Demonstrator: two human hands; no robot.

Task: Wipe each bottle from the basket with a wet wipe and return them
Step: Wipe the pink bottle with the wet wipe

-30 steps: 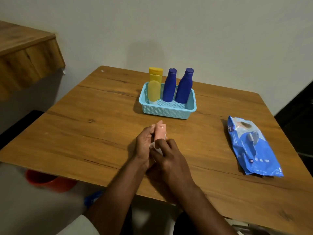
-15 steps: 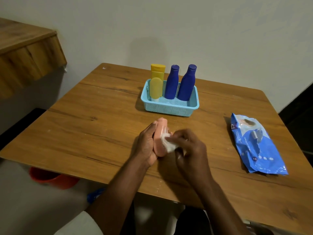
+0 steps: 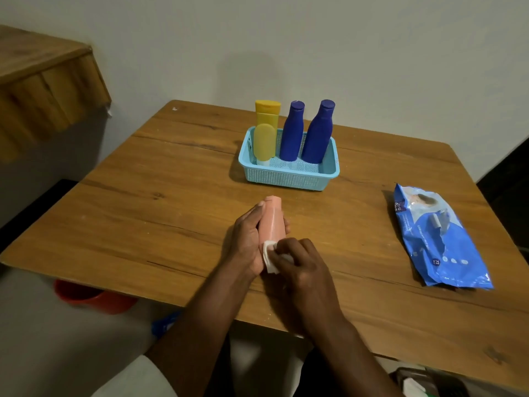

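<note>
The left hand point(image 3: 248, 242) curls its fingers round the pink bottle point(image 3: 272, 222), cap pointing away. The right hand point(image 3: 303, 265) pinches a white wet wipe point(image 3: 270, 255) against the bottle's near end. Bare wooden table point(image 3: 160, 213) spreads wide to the left of the fingers. Beyond them sits the light-blue basket point(image 3: 286, 179) with yellow and dark-blue bottles upright. Well off to the right lies the wipes pack point(image 3: 438, 242), near the table's right edge.
</note>
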